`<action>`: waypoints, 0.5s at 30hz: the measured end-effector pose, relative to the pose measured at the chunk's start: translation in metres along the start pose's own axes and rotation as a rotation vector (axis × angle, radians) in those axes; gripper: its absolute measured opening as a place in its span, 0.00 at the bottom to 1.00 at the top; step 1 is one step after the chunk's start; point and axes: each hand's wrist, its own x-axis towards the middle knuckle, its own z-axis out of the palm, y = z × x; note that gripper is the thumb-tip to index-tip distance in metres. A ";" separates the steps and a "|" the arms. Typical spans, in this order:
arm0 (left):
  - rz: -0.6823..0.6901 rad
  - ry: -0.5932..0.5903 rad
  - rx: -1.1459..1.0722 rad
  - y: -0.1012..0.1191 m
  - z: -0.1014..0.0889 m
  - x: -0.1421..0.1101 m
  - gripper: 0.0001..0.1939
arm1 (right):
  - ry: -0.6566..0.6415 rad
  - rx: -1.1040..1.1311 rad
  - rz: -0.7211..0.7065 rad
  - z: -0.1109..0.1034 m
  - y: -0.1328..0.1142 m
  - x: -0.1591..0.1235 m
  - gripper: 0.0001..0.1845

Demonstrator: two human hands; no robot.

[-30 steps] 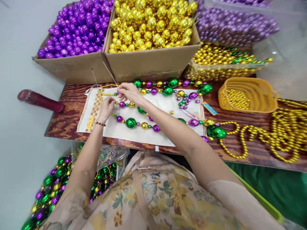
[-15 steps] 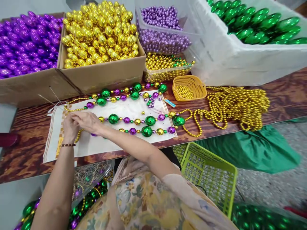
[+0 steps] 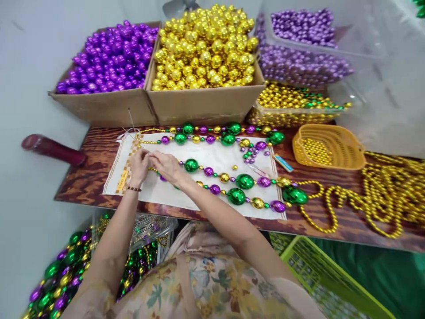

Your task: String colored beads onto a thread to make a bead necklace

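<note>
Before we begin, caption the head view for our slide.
Left hand and right hand close together over white cloth, amid colourful beads.

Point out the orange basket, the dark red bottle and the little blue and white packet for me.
Orange basket (image 3: 345,156): head view, on its latticed side.
Dark red bottle (image 3: 56,150): head view, middle of its body.
Blue and white packet (image 3: 283,163): head view, middle of its upper face.
</note>
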 end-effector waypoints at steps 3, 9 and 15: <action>-0.027 -0.003 -0.135 -0.004 0.002 -0.001 0.08 | 0.043 0.197 0.035 0.000 0.006 0.004 0.09; -0.056 -0.081 -0.243 -0.007 0.008 0.006 0.07 | 0.093 0.477 0.180 -0.022 0.026 0.030 0.05; -0.093 -0.106 -0.164 -0.004 0.010 0.014 0.05 | 0.029 0.458 0.214 -0.037 0.041 0.052 0.04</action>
